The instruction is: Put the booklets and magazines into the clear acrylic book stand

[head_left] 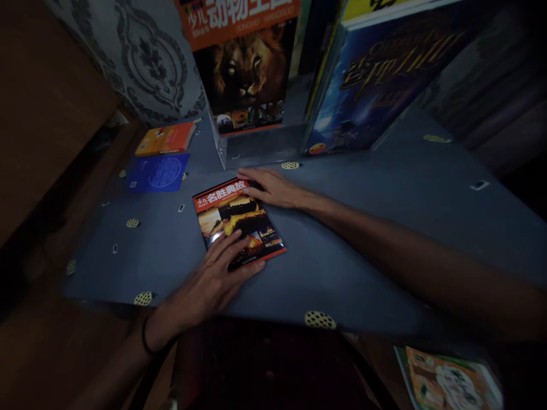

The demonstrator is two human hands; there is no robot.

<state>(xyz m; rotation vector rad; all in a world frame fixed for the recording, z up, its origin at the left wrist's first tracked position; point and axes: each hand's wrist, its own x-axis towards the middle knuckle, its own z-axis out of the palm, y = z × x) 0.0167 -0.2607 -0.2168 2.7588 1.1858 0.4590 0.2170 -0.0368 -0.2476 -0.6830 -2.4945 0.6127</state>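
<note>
A book point(231, 213) with a red title band and a photo cover lies closed and slightly turned on the blue-grey table. Resting across its lower left part is my left hand point(217, 273), fingers stretched out and spread, a dark band at the wrist. My right hand point(273, 188) reaches in from the right and touches the book's upper right corner. Its fingers are extended, with the fingertips over the top edge. Both hands lie on or against the book without gripping it, though the undersides of the fingers are hidden.
Behind the book, a lion-cover book point(250, 74) stands in a clear holder point(260, 149). Right of it stands a blue book point(376, 85) with others. An orange book point(166, 139) and a blue card or booklet point(160, 173) lie at left. Another book point(448, 378) is below the table's front edge point(273, 324).
</note>
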